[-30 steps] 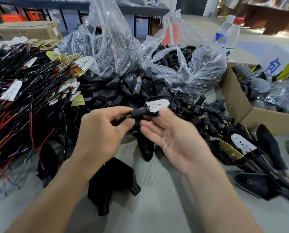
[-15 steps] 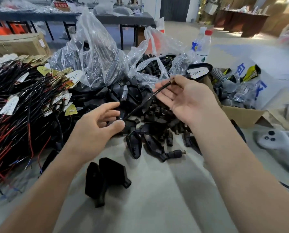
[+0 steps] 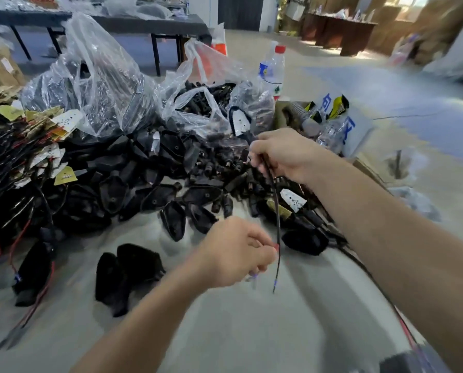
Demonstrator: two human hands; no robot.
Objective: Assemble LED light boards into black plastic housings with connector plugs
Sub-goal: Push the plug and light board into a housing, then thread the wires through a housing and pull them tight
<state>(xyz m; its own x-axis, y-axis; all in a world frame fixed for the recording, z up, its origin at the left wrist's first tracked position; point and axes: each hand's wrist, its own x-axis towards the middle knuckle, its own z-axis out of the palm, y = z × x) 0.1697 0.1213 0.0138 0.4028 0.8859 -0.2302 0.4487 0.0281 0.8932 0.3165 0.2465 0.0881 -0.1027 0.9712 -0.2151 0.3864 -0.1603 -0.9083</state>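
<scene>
My right hand (image 3: 281, 154) grips the wire (image 3: 276, 205) of an assembled light, whose black housing with a white LED board (image 3: 240, 122) sticks up above the fingers. The black wire hangs down from that hand. My left hand (image 3: 235, 251) pinches the wire's lower end, where a red lead and blue-tipped ends show. A pile of empty black housings (image 3: 155, 184) and connector plugs (image 3: 225, 162) lies behind both hands. Another white LED board (image 3: 293, 199) lies among assembled pieces under my right forearm.
A heap of red and black wires with LED boards (image 3: 18, 157) fills the left side. Two clear plastic bags (image 3: 101, 84) of parts stand at the back, with a water bottle (image 3: 274, 71) and a cardboard box (image 3: 329, 125) to the right. Black housings (image 3: 128, 273) lie near the front.
My right hand has come down and nearer with the assembled light. My left hand has moved right from the pile and taken hold of the wire's lower end.
</scene>
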